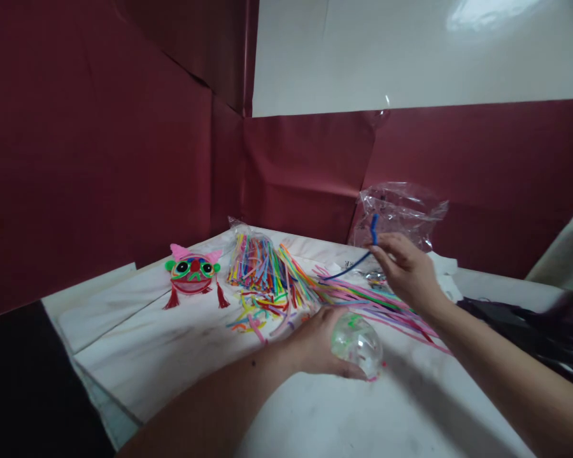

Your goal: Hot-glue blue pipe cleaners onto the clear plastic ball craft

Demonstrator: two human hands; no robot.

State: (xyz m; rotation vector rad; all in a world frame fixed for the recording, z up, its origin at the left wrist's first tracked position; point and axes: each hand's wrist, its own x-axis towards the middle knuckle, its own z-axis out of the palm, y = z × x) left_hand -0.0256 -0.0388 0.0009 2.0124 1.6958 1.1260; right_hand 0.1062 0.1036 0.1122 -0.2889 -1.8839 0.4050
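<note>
My left hand (322, 343) is wrapped round a clear plastic ball (360, 343) with green marks on its upper side and small pink-red bits at its lower edge. Pinched between the thumb and fingers of my right hand (401, 261) is a blue pipe cleaner (348, 270), raised above the table, its top end bent upward. Long pink, green and purple pipe cleaners (386, 302) lie loose under that hand. Left of my hands, short cut pieces (262, 312) in many colours are scattered in front of a bundle of pipe cleaners (253, 261) in a clear bag.
A decorated mask-like ornament (193, 273) with pink ears and red tassels lies on the white table (172, 350) at left. A crumpled clear plastic bag (401, 207) stands behind my right hand. Dark shiny material (516, 331) lies at right. Dark red panels (305, 172) border the back.
</note>
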